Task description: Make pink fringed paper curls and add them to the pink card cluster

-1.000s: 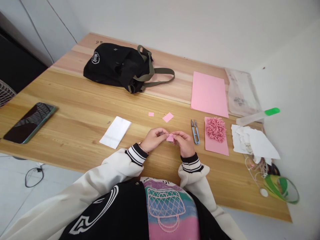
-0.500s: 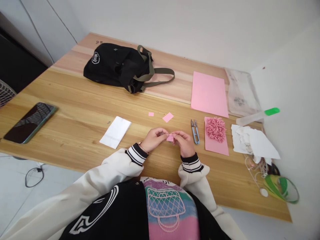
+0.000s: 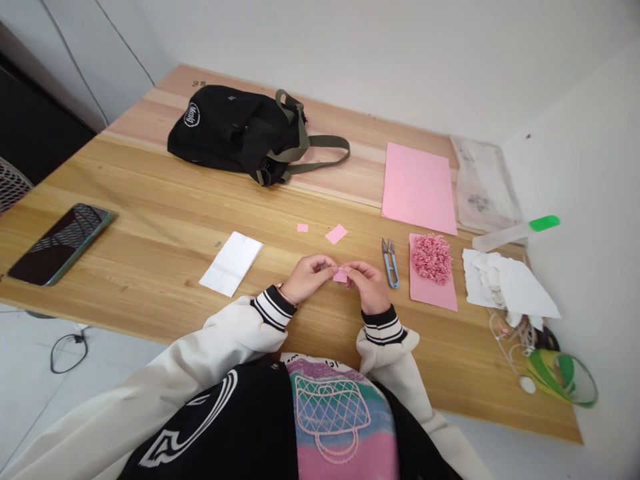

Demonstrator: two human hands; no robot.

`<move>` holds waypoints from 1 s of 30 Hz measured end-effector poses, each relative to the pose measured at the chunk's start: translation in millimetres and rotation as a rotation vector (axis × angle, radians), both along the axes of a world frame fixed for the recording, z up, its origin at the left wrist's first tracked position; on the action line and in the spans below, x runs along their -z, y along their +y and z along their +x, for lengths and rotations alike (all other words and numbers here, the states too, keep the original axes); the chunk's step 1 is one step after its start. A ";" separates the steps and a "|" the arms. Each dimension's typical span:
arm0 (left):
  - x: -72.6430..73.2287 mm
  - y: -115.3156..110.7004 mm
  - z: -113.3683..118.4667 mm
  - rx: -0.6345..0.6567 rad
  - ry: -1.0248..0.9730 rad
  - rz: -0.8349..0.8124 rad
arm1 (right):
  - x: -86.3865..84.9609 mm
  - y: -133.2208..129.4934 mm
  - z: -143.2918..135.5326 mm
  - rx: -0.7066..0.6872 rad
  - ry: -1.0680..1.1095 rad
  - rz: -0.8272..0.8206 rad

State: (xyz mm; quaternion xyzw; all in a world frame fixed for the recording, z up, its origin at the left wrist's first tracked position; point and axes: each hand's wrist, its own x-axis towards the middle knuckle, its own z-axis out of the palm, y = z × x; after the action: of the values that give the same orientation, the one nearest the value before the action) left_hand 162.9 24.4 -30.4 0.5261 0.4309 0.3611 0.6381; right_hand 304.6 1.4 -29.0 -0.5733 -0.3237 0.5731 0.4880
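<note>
Between my two hands is a small piece of pink paper point(image 3: 341, 275), pinched at its upper edge from both sides. My left hand point(image 3: 311, 277) is closed on its left end, thumb against fingertips. On the right end, my right hand point(image 3: 369, 283) grips it the same way. Beyond my hands lie a pink paper rectangle point(image 3: 336, 234) and a smaller pink scrap point(image 3: 303, 228). Thread snips point(image 3: 391, 263) with blue handles rest just right of my right hand. Farther right, a heap of pink flower stamens point(image 3: 433, 259) sits on a pink card point(image 3: 434, 298).
A black bag point(image 3: 235, 133) lies at the back. Pink sheets point(image 3: 419, 189) and a clear plastic bag point(image 3: 485, 187) are back right. At right are a green-capped tube point(image 3: 515, 233), white paper pieces point(image 3: 527, 287) and green tape point(image 3: 563, 377). Folded white paper point(image 3: 232, 264) and a phone point(image 3: 61, 245) lie left.
</note>
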 end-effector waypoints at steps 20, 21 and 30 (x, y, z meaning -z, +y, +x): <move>2.4 -0.7 1.2 -0.004 0.010 0.038 | 2.8 -1.1 -1.3 -0.004 -0.071 0.028; 2.9 -0.6 1.3 -0.007 0.012 0.040 | 3.5 -1.1 -1.2 -0.008 -0.072 0.029; 6.9 -0.7 1.5 -0.013 0.035 0.053 | 6.2 -1.4 -0.6 -0.020 -0.053 0.047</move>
State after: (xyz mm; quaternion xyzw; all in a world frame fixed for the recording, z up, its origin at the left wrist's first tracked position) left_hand 164.4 23.7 -37.3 0.5462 0.4358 0.3671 0.6140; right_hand 304.0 0.0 -35.2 -0.5732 -0.3557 0.5549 0.4869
